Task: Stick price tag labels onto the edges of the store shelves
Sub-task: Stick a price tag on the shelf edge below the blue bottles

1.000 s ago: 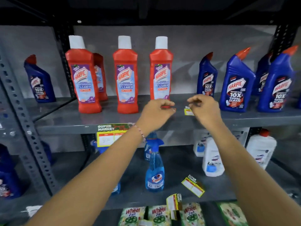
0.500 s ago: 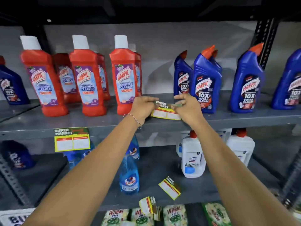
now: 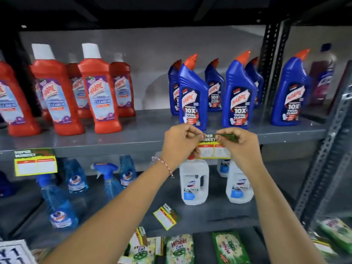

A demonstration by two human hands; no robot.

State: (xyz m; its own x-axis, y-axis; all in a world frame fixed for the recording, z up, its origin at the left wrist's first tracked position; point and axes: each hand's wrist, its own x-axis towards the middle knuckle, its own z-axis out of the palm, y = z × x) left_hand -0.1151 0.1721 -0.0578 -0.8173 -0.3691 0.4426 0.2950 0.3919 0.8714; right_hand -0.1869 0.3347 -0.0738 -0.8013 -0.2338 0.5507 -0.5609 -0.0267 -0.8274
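Yellow-and-green paper price tag label (image 3: 214, 149) sits against front edge of upper grey metal shelf (image 3: 114, 147), below blue bottles. Left hand (image 3: 180, 144) and right hand (image 3: 239, 144) fingers pinched on its top corners. Judged light, floppy, crease-prone; hold corners, press the top strip flat.

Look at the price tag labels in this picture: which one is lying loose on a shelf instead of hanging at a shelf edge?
The tilted label lying flat on the lower shelf. One label hangs at the upper shelf edge; both hands hold another there.
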